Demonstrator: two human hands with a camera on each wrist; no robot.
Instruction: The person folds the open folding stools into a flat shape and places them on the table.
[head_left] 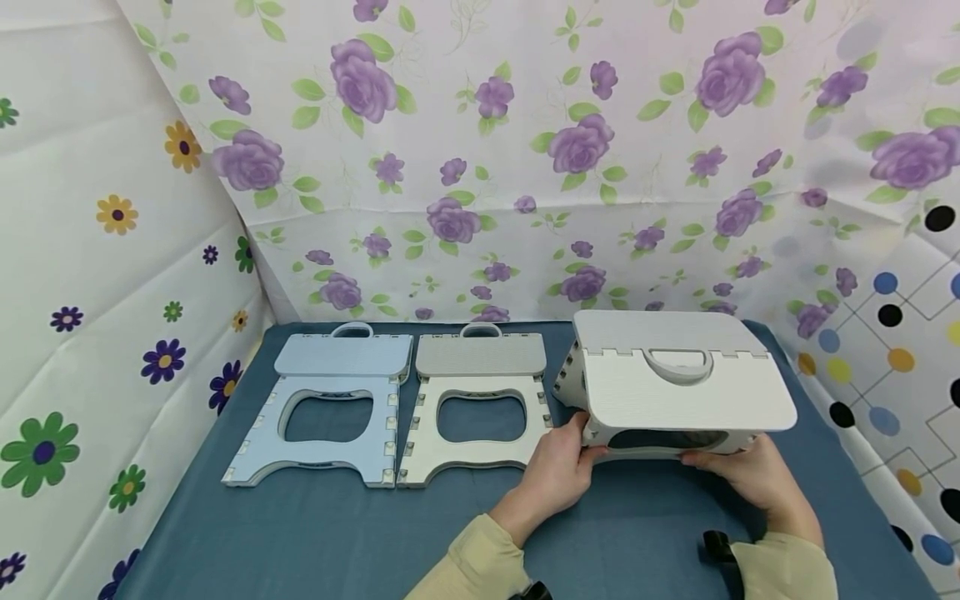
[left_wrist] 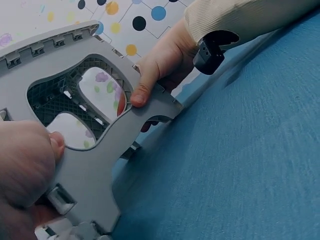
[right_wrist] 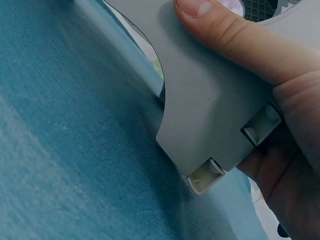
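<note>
An unfolded white folding stool (head_left: 690,406) stands at the right of the table, its top facing up and a handle in the middle of the seat. My left hand (head_left: 553,468) grips the left side of its front leg panel, with the thumb on the panel's face. On the opposite side, my right hand (head_left: 757,482) holds the same panel (right_wrist: 200,100). In the left wrist view, the right hand's thumb (left_wrist: 139,97) lies by the rim of the panel's cut-out. Part of the left hand (left_wrist: 22,165) shows at the other side.
Left of the stool, a folded cream stool with a grey top (head_left: 480,357) lies flat on the blue-covered table (head_left: 360,542). Beside it lies a folded light blue stool (head_left: 341,357). A floral curtain (head_left: 510,167) hangs behind the table, with patterned sheets on both sides.
</note>
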